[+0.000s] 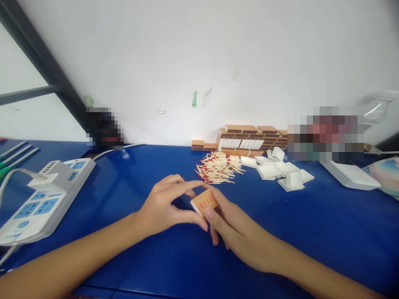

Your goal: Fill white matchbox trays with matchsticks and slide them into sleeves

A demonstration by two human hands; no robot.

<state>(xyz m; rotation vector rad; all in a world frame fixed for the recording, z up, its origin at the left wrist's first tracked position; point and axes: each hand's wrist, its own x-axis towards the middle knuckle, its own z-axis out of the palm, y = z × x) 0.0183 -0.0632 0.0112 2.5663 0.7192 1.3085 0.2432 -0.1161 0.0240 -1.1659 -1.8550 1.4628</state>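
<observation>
The box (202, 200), its top bearing red characters too blurred to read, is pinched in the right hand (238, 232); the left hand's (166, 203) thumb and forefinger stand apart around its white end. Beyond the hands lie matches (218, 168), trays (270, 170) and stacked boxes (266, 136).

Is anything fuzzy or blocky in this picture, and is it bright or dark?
In the head view, the white wall is bright; head view again, big mosaic squares cover two patches; same head view, the small orange cardboard matchbox has red marks too blurry to read.
</observation>
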